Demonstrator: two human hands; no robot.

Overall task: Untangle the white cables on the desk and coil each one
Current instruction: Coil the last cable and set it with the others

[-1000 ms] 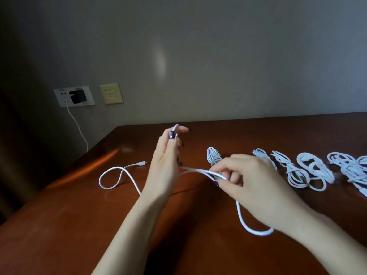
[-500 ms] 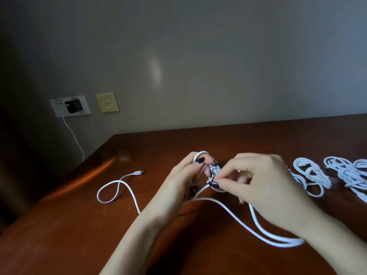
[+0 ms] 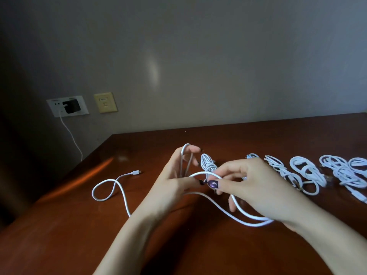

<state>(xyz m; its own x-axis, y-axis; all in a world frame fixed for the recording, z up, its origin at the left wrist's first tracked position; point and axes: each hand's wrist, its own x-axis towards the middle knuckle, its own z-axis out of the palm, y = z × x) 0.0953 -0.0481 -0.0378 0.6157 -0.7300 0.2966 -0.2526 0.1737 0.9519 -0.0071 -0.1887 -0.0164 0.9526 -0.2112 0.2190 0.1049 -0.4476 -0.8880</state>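
The left hand [image 3: 174, 175] stands upright over the table [image 3: 79, 235]. Its fingers [image 3: 193, 149] are raised and nearly straight, with a turn of the cable [image 3: 205, 172] hung over their tips. The thumb seems to press the strands together lower down. The right hand [image 3: 256, 187] pinches the same cable between thumb and forefinger, just beside the left thumb, as if to lay on another turn. From that pinch the cable sags in a long slack bight under the right wrist and passes beneath the left forearm. It then lies on the table to the left in a crossed loop that ends at the plug [image 3: 137, 172]. Finished coils [image 3: 305, 171] lie in a row to the right, and the nearest coil [image 3: 208, 165] sits just behind the hands.

The turn rides high on the fingertips, so a tug from the right hand could likely slip it off and spill the winding. Drawing in the tail fast may tighten the crossed loop into a kink. The slack bight could catch on the right wrist. The nearest coil could get hooked and dragged if the hands swing back.
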